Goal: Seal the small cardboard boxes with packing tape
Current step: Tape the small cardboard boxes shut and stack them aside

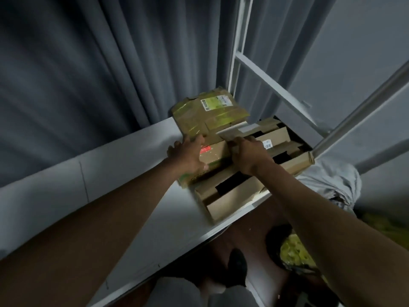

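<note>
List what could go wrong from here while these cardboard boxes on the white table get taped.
1. The brown open-flapped cardboard box sits at the white table's near edge, part of it seemingly past the edge; a shove could tip it off.
2. The left hand only rests flat on the box with the red label, so that box may slide as the right hand pulls.
3. Dim, blurred light could lead to crooked tape.

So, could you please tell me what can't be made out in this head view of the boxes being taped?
- Right hand: fingertips hidden behind its own back; blur hides whether it pinches the tape strip.
- Box with the red label: both hands cover its top seam.
- Shipping label on the far box: print too small.
- No tape roll in view.
</note>
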